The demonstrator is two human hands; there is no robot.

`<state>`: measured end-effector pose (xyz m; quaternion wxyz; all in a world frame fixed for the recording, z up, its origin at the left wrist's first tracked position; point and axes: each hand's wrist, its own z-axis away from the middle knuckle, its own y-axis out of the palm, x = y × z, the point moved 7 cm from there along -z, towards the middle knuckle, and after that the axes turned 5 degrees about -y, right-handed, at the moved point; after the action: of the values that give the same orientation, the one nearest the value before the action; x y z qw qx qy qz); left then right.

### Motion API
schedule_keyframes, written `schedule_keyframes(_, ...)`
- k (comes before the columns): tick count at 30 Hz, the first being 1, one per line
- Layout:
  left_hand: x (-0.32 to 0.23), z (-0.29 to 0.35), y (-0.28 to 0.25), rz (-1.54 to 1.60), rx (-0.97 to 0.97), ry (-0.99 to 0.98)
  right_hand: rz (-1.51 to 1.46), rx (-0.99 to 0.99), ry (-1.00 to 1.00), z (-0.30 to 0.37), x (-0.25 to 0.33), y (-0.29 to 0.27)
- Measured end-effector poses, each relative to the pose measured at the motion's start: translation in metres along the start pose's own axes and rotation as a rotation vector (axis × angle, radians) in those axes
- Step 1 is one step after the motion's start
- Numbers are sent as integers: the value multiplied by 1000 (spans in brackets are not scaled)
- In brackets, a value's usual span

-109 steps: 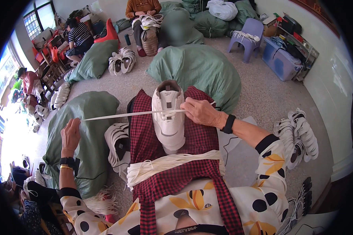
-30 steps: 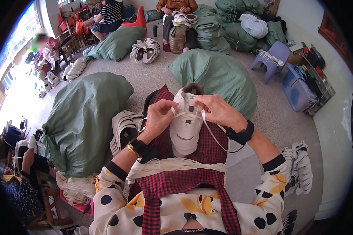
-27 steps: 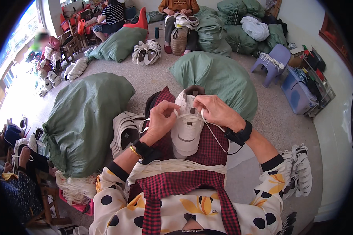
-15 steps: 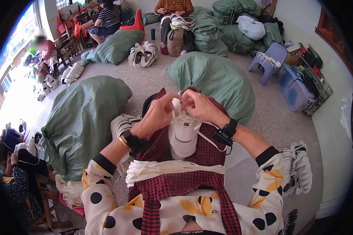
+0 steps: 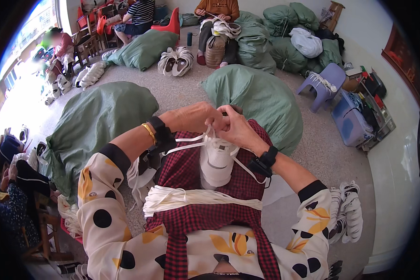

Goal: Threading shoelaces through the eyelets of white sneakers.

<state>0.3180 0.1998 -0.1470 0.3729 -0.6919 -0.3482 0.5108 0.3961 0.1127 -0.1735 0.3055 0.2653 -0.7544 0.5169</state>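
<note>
A white sneaker [image 5: 216, 161] stands on my lap, on a red-and-black checked apron [image 5: 184, 173], its toe toward me. Over its upper end my left hand [image 5: 195, 116] and my right hand [image 5: 239, 132] meet, fingers closed together in a pinch. White shoelace [image 5: 194, 138] runs up from the eyelets into both hands, and loose lengths of it hang out to the left and right of the shoe. My fingers partly hide the shoe's opening and the lace ends. Across my waist lies a thick bundle of white laces [image 5: 198, 198].
Large green sacks [image 5: 105, 126] stand ahead at left and right [image 5: 256, 100]. White shoes [image 5: 346, 212] lie at my right. Farther off are a purple stool [image 5: 323, 86] with laces on it, a plastic bin [image 5: 352, 119], a shoe bundle [image 5: 176, 61] and several seated people.
My left hand has moved right, up against my right hand, its forearm now slanting across from the left. Lace strands now stretch out left of the shoe. The view has shifted slightly.
</note>
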Motion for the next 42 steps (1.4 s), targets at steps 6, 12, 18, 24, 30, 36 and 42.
schedule_keyframes(6,-6,3,3,64,-15,-2,332,-106,-238,14,25,-37)
schedule_keyframes(12,-47,-1,-15,-73,-323,215,335,-32,72,56,21,-120)
schedule_keyframes(18,-65,-43,5,243,-247,62,116,81,171,58,23,-111)
schedule_keyframes(24,-50,-16,2,625,-109,-233,-48,29,86,37,4,-89)
schedule_keyframes(30,-27,24,-5,436,-255,-478,349,-2,-114,14,-13,-50)
schedule_keyframes(36,-20,28,11,246,-433,-327,193,83,158,14,-38,-44)
schedule_keyframes(42,-19,29,25,176,-518,-367,-487,114,194,21,-48,-32)
